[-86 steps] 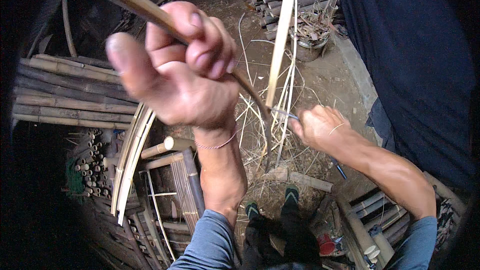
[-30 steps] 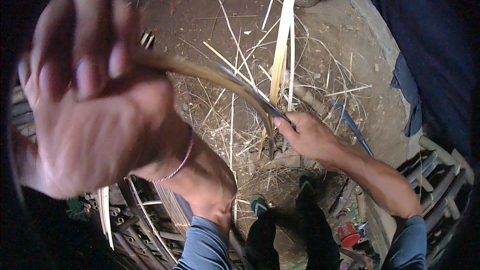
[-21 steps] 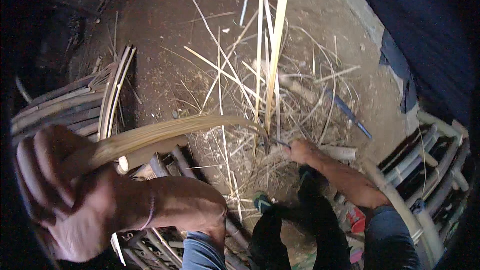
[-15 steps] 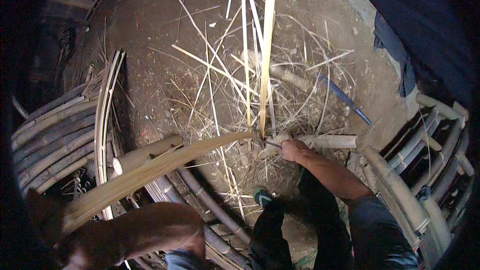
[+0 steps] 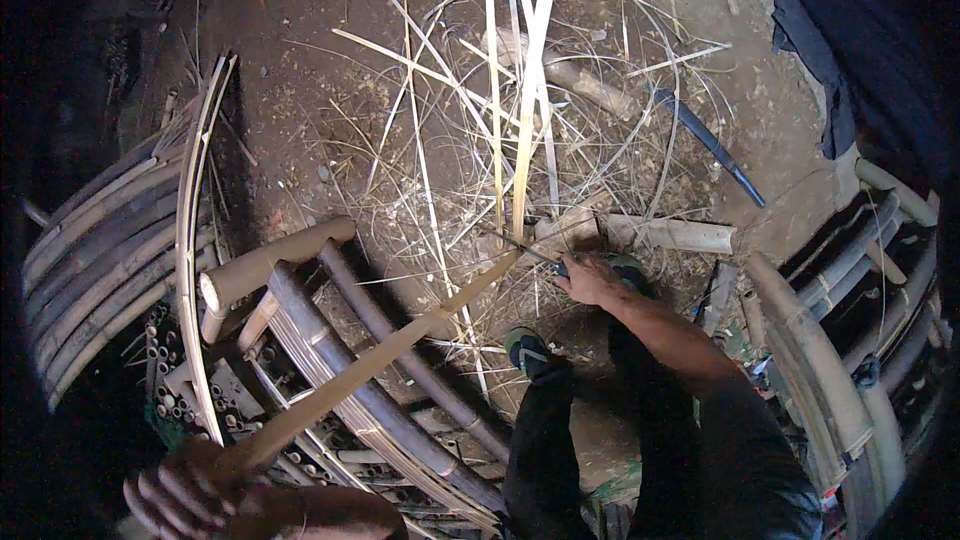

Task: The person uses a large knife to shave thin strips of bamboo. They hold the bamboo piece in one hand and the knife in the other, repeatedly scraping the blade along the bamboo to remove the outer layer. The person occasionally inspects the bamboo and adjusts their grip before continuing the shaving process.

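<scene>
At the lower left, my left hand [image 5: 185, 490] has its fingers curled round the near end of a long bamboo strip [image 5: 385, 355]. The strip slants up to the middle of the view, where its far end meets a knife [image 5: 538, 254]. My right hand [image 5: 590, 280] is closed round the knife's handle, low over the littered ground. Just beyond the blade, two pale split lengths [image 5: 527, 145] stretch away toward the far edge and cross near the top. The exact contact between blade and bamboo is too small to make out.
Thin bamboo shavings [image 5: 430, 150] litter the dirt floor. A dark curved blade tool [image 5: 712, 148] lies at the right. Bamboo poles [image 5: 110, 240] are stacked at the left, and a bamboo rack [image 5: 850, 340] stands at the right. A cut bamboo log [image 5: 280, 258] lies near the strip.
The strip was arched and blurred and now runs straighter, turned more narrowly to view. My left hand shows more clearly at the lower left. The right hand still holds the knife; the whole view has shifted slightly.
</scene>
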The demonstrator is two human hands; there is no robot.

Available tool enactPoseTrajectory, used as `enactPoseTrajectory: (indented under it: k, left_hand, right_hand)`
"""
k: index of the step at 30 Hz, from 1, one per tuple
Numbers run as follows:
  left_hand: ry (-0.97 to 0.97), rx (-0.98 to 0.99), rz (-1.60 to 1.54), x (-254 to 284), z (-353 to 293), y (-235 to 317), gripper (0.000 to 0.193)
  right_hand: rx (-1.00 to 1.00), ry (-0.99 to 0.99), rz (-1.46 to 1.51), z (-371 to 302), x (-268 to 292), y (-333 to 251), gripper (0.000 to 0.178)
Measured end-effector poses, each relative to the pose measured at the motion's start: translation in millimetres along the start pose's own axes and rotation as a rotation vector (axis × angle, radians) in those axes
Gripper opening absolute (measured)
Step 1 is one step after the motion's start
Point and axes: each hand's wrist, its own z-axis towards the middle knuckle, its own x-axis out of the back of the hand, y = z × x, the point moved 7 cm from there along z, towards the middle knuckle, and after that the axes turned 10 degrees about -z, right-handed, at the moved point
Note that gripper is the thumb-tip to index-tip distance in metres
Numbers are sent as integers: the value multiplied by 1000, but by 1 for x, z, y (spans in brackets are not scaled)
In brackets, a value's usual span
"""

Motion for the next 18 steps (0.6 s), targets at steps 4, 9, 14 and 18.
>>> enactPoseTrajectory:
  k: [4, 9, 14, 18]
  left_hand:
    - [-11, -73, -48, -59, -9, -54, 41]
    - [59, -127, -22, -42, -22, -79, 42]
    - [110, -117, 56, -28, -41, -89, 42]
    - [125, -111, 66, -26, -48, -99, 42]
  right_hand:
    - [-88, 57, -27, 17, -8, 12, 50]
    - [25, 158, 144, 25, -24, 34, 49]
    - [280, 205, 224, -50, 42, -60, 51]
    - [14, 145, 176, -26, -5, 12, 52]
